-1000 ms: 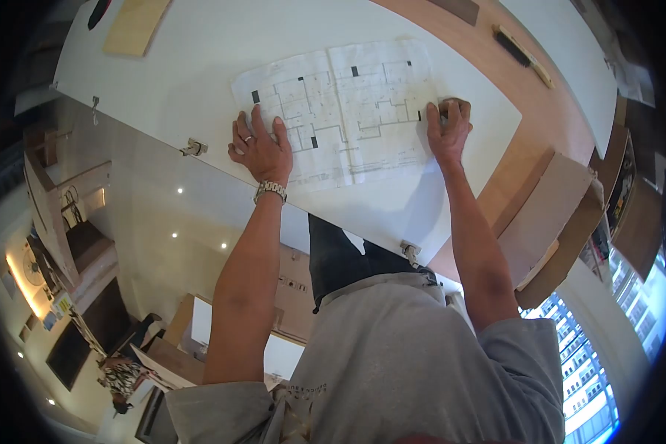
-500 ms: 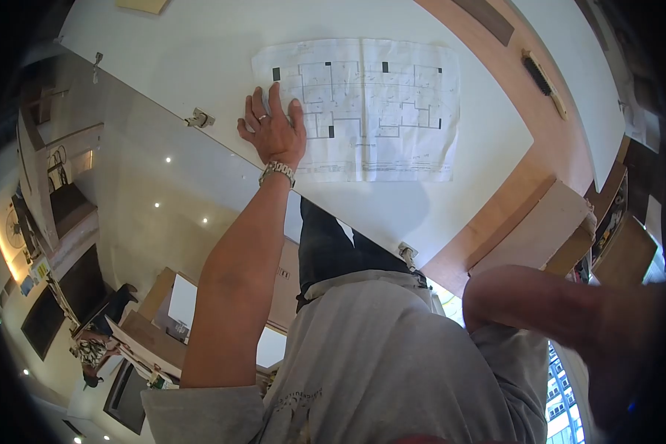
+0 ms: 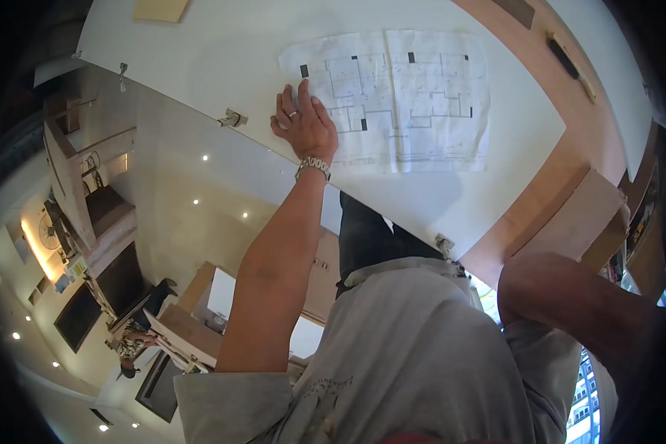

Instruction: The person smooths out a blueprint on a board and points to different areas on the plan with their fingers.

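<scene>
- The printed plan (image 3: 436, 81) lies on the white panel (image 3: 222, 59), its lower left corner just beside the panel's near edge; a crease runs down its middle.
- Your left hand (image 3: 308, 133) rests palm down over the plan's left edge, fingers open and apart, gripping nothing; the index fingertip is just below a dark printed block.
- Your right arm (image 3: 570, 303) is bent, its forearm running out toward the right of the view. The hand is out of sight — you cannot tell from here whether it is open or closed.
- To hold the sheet well, press lightly with flat fingers and smooth outward from the crease; the paper looks thin, so dragging it could wrinkle or tear it. Keep the printed lines uncovered where you can.
- Mind the metal hinge (image 3: 233, 118) on the panel's near edge, close to your left hand; it could snag a sleeve or the paper.
- Past the panel's right edge, a brush (image 3: 571, 66) lies along the brown strip (image 3: 540, 185).
- Near the panel's right-hand end sits what looks like a brown carton (image 3: 566, 218) — its contents are hidden.
- Off to the left, an open wooden frame (image 3: 59, 166) holds something wiry, too small to identify.
</scene>
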Demonstrator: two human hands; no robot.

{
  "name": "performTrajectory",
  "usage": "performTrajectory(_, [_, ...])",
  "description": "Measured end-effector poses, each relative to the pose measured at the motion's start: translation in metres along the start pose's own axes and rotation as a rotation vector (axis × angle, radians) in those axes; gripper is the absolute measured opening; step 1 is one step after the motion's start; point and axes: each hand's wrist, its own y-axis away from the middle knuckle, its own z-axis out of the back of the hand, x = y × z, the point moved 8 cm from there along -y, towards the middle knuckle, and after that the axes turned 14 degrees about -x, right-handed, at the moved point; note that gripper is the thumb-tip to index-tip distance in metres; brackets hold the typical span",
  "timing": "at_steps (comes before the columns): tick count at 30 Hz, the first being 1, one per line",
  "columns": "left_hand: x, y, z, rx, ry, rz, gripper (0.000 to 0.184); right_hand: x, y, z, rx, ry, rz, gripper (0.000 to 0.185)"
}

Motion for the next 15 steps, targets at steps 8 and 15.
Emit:
performTrajectory(8, [0.000,0.001,0.003,0.054,-0.005,0.033,0.048,0.007,0.003,-0.007,0.031,0.041,-0.003,0.042])
performTrajectory(15, [-0.002,-0.001,0.003,0.047,0.019,0.021,0.048,0.015,0.002,-0.004,0.024,0.074,-0.009,0.042])
